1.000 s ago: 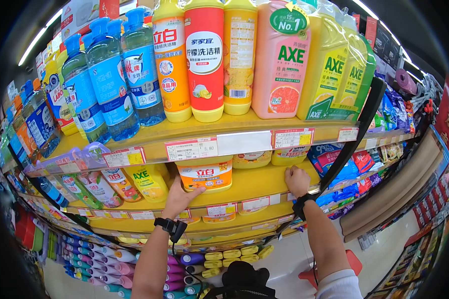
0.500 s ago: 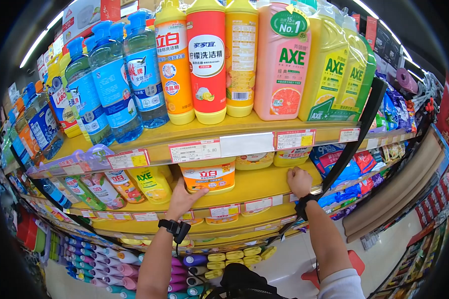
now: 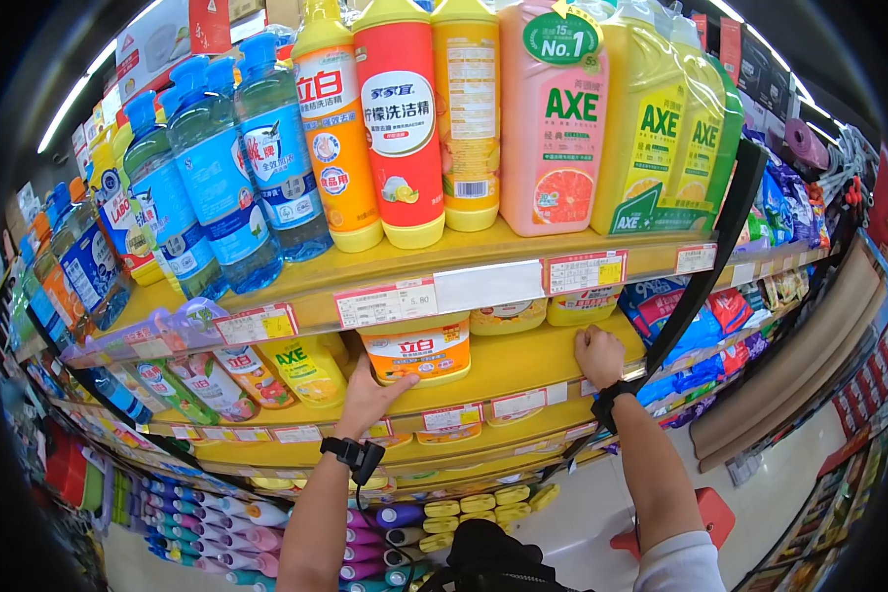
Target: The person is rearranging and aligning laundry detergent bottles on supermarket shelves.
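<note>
On the yellow lower shelf, an orange-and-white labelled dish soap bottle (image 3: 419, 353) stands at the front, its upper part hidden by the shelf above. My left hand (image 3: 370, 395) grips its left lower side, thumb across the front and the other fingers partly hidden along the side. My right hand (image 3: 599, 357) rests with curled fingers on the same shelf, to the right, and nothing shows in it. Just behind that hand is a yellow bottle (image 3: 580, 311), and another yellow bottle (image 3: 508, 318) stands farther left. A yellow AXE bottle (image 3: 306, 372) is left of my left hand.
Tall detergent bottles (image 3: 402, 128) line the upper shelf, whose price-tag edge (image 3: 488, 286) overhangs my hands. A black upright post (image 3: 705, 257) bounds the right side. Bagged goods (image 3: 666, 311) lie beyond it. Several bottles (image 3: 202, 538) stand low at left; a red stool (image 3: 715, 518) is below right.
The view has shifted slightly, so the shelves sit a little differently. Both hands keep nearly the same places, the left still at the orange-labelled dish soap bottle.
</note>
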Tool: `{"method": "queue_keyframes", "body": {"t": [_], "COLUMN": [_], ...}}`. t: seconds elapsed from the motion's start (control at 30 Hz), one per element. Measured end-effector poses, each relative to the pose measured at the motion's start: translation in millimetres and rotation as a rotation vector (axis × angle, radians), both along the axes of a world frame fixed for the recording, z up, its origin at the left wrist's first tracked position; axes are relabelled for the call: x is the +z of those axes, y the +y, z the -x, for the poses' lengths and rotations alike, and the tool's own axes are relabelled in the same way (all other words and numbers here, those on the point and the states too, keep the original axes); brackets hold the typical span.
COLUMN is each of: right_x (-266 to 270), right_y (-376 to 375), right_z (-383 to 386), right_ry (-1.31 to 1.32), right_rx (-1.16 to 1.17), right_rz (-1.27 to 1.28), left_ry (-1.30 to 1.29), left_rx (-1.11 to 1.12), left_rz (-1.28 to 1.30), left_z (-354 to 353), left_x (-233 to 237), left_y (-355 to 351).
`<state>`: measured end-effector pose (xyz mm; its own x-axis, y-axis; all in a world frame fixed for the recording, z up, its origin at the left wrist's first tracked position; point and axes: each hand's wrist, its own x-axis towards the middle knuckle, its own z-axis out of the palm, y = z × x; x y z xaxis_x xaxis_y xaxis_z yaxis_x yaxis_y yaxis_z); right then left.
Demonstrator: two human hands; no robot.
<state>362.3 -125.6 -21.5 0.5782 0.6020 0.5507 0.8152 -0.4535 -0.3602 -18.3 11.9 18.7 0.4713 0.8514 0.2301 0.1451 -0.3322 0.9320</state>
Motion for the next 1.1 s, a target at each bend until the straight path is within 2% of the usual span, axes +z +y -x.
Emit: {"method": "queue_keyframes", "body": {"t": [0.27, 0.87, 1.1], "right_x": [7, -1, 5], "right_y": [-2, -1, -2], "right_z": [3, 0, 3], "right_ry": [0.015, -0.004, 0.019], "right_rx": [0.001, -0.011, -0.011], "right_rz": [0.064, -0.016, 0.046], "left_ry": [0.028, 0.011, 0.014], "left_rx": [0.037, 0.035, 0.02], "left_rz": [-0.059, -0.121, -0.072], "left_z": [0, 1, 1], "left_x": [7, -4, -1], "left_y": [-5, -1, -3]}}
